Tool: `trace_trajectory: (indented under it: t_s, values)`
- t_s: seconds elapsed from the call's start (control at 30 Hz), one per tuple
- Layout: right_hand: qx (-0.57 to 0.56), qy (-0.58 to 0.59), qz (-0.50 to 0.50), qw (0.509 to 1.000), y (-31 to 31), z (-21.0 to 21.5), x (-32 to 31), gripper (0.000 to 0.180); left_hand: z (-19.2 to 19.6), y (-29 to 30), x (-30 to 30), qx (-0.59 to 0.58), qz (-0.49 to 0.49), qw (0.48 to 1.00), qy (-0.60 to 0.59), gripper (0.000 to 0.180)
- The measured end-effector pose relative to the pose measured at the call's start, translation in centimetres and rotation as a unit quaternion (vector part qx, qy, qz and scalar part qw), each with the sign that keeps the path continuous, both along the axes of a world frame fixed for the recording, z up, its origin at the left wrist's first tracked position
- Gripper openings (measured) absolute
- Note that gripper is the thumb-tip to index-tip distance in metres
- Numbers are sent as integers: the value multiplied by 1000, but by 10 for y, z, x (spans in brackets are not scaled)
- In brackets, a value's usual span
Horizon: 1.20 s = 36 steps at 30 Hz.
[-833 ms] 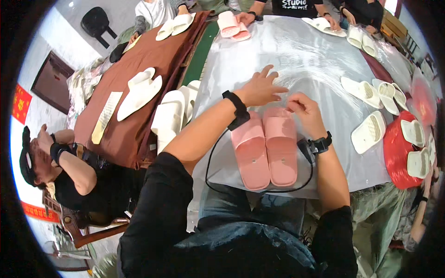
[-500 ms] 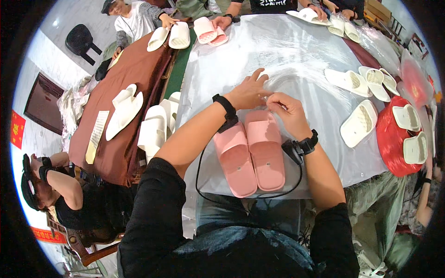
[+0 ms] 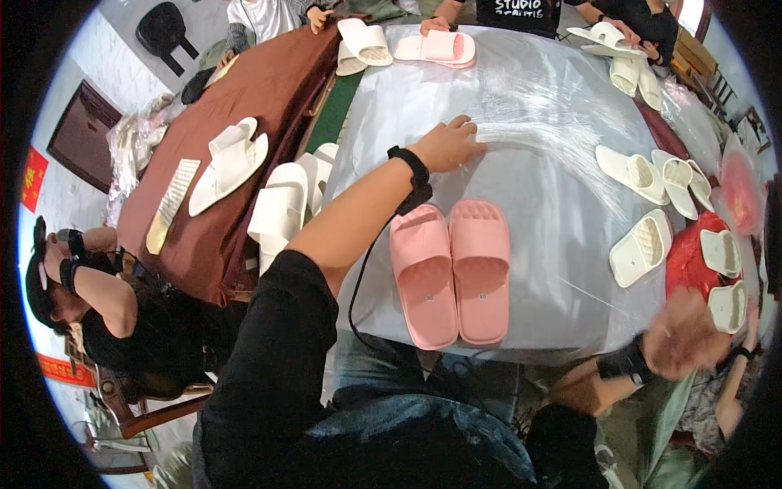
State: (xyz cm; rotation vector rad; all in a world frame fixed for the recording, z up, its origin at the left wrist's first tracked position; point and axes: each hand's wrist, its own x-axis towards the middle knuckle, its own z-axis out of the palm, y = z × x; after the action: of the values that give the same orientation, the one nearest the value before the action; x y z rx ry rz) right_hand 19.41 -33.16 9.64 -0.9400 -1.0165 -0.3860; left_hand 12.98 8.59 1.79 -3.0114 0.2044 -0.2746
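Pink slippers (image 3: pixel 450 273) lie side by side, soles up, in the middle of the counter (image 3: pixel 529 122), long axis running away from the person, toes twd far edge. Left hand (image 3: pixel 446 145) rests flat & open on the plastic sheet just beyond their toe ends, holding nothing; it's the nearer one. Right hand (image 3: pixel 683 336) is off the counter edge, low right, blurred; can't tell its grip.

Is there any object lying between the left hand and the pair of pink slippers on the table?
Nothing visible does. The left hand rests flat on the grey table cover just beyond the pink slippers, with only bare cover between them. The right hand is blurred, off the table's right edge.
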Motion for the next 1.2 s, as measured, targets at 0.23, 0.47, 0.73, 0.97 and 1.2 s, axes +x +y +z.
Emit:
trace_trajectory:
  t_s: [0.23,0.47,0.73,0.97,1.2]
  values:
    - [1,10,150,989,-142,69,-24,15,9,14,-19,-56,14,998,-12,51]
    - [-87,187,-45,977,-49,71,-83,21,35,21,-71,25,90,995,-41,46]
    - [-512,164,216,815,46,21,-142,12,45,9,-149,-339,58,933,-106,29]
    - [-571,307,221,729,100,-21,-179,8,22,-21,-177,-502,88,858,-66,23]
    - [-436,444,259,739,117,-49,-192,12,-1,-32,-172,-481,103,869,-40,22]
